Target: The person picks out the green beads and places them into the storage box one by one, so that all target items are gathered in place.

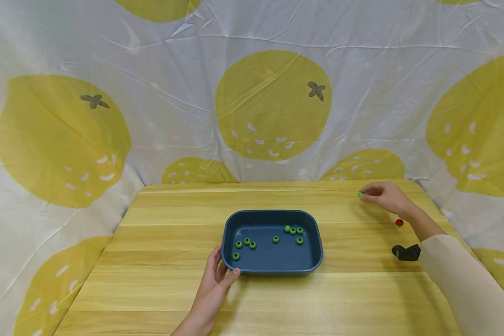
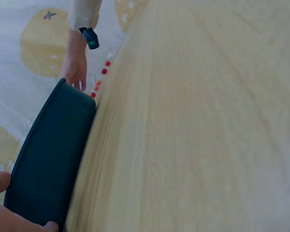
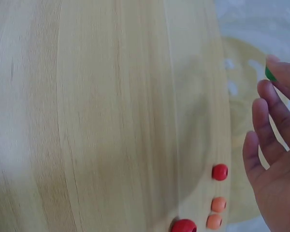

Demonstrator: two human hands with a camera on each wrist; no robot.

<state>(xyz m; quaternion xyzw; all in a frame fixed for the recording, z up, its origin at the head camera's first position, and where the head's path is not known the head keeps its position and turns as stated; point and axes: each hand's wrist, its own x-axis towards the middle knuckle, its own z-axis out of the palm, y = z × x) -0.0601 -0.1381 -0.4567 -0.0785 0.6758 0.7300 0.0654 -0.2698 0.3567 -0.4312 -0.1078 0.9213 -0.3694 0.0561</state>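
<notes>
My left hand (image 1: 213, 287) grips the near left corner of a dark blue tray (image 1: 273, 271), thumb on the rim and fingers along the outer side. Several green beads (image 1: 275, 239) with holes lie in the tray, some grouped left and some right. At the far right, my right hand (image 1: 382, 198) pinches one green bead (image 1: 360, 193) between thumb and forefinger, raised over the table. In the right wrist view that hand's other fingers are spread loosely, and only a sliver of the bead shows.
Red beads (image 3: 220, 172) and orange beads (image 3: 218, 204) lie on the wooden table (image 1: 172, 219) near its right part, mostly hidden by my right arm in the head view. A dark device (image 1: 406, 252) sits at the right cuff. A lemon-patterned cloth (image 1: 273, 105) hangs behind the table.
</notes>
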